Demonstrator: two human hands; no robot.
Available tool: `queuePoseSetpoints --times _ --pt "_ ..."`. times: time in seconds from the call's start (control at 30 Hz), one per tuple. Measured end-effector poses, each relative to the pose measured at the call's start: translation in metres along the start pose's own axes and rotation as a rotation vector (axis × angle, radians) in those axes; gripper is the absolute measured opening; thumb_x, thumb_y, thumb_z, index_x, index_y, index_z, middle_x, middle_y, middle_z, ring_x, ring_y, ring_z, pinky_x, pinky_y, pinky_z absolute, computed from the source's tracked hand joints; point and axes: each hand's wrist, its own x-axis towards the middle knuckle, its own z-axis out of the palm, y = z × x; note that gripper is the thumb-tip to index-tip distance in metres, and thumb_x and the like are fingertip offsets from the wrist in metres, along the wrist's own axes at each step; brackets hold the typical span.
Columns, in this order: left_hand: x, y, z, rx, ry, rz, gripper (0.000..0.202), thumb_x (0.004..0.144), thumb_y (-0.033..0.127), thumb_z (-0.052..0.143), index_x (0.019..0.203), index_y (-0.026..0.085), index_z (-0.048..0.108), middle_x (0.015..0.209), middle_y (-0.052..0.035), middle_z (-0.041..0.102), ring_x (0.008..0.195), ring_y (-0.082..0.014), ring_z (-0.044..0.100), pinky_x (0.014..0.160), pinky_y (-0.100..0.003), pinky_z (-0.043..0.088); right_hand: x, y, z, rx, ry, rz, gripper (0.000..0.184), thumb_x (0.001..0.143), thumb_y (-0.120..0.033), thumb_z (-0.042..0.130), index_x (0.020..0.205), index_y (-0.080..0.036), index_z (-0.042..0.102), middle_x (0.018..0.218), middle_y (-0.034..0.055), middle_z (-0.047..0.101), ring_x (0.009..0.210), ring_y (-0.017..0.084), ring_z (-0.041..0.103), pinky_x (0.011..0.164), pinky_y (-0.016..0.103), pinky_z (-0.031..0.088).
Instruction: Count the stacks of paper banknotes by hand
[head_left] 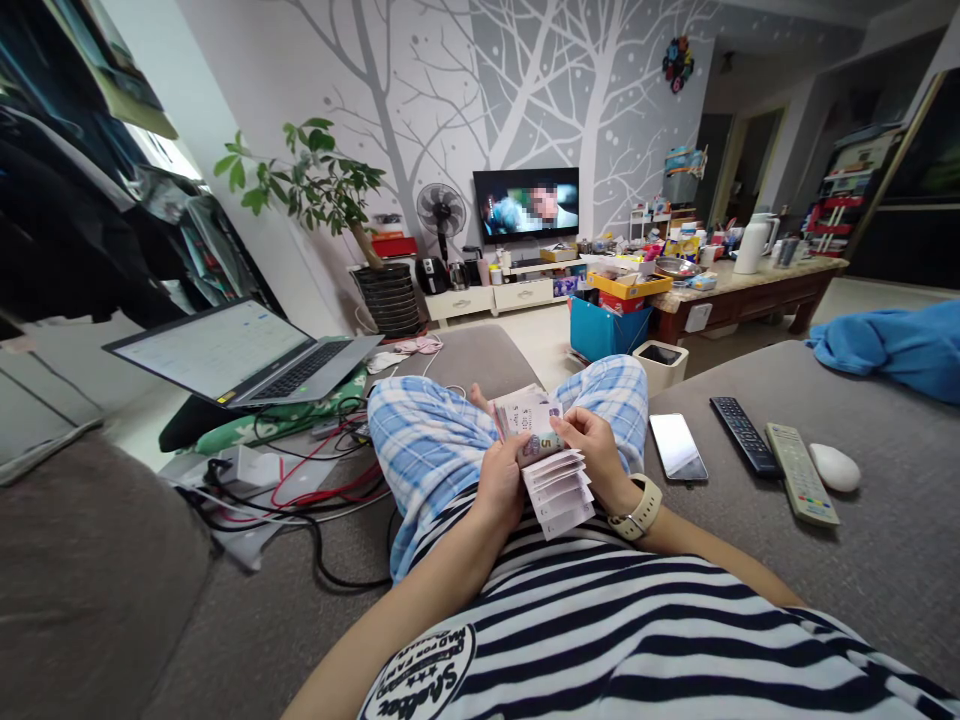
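A stack of banknotes (531, 420), pale purple with a "5" showing, is held over my lap. My left hand (501, 478) grips the stack from the left, with the thumb across its face. Below the thumb several note ends fan out and hang down toward my striped shirt. My right hand (596, 447), with a cream watch (637, 508) on its wrist, pinches the right edge of the notes between thumb and fingers. The stack's far end rests near my crossed legs in checked trousers (420, 420).
On the sofa to the right lie a phone (679, 447), a black remote (744, 437), a beige remote (801, 473) and a white mouse (835, 468). An open laptop (225, 350) and tangled cables (322, 500) are at the left. Ahead stands a cluttered table (787, 275).
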Motion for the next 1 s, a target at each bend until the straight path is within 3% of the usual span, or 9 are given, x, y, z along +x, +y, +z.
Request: queuePoseSetpoints --times 0.17,0.33,0.73,1.0 --pt "0.0017 -0.0034 -0.0011 -0.03 -0.008 -0.014 0.022 0.068 0.022 0.069 0.088 0.014 0.071 0.076 -0.0058 0.075 0.078 -0.0252 0.072 0.075 -0.036 0.056 0.0007 0.0014 -0.0004 -0.024 0.001 -0.009 0.04 0.076 -0.051 0.07 0.06 -0.02 0.05 0.056 -0.0055 0.043 0.053 0.011 0.037 0.052 0.027 0.031" --pt "0.003 -0.0039 -0.0016 -0.049 -0.011 0.008 0.025 0.071 0.023 0.068 0.093 0.011 0.072 0.082 -0.0085 0.076 0.074 -0.0229 0.072 0.074 -0.034 0.055 0.0022 -0.0005 0.0004 -0.046 0.008 -0.016 0.038 0.076 -0.051 0.069 0.061 -0.02 0.053 0.056 -0.0043 0.046 0.053 0.012 0.039 0.05 0.026 0.032" --pt "0.0053 -0.0016 0.003 -0.144 -0.006 0.037 0.017 0.074 0.024 0.063 0.087 0.015 0.07 0.086 -0.0063 0.077 0.086 -0.022 0.072 0.085 -0.033 0.053 0.0013 -0.0027 0.0016 0.023 0.015 0.009 0.027 0.076 -0.042 0.072 0.076 -0.018 0.061 0.064 -0.0024 0.058 0.057 0.013 0.05 0.055 0.026 0.04" --pt "0.0066 -0.0016 0.0017 -0.141 0.01 0.012 0.025 0.076 0.026 0.06 0.095 0.011 0.069 0.086 -0.0091 0.077 0.09 -0.0257 0.072 0.087 -0.037 0.055 -0.0005 -0.0052 0.0011 0.013 0.017 -0.009 0.025 0.077 -0.041 0.069 0.07 -0.02 0.059 0.06 -0.0032 0.056 0.055 0.013 0.048 0.053 0.026 0.039"
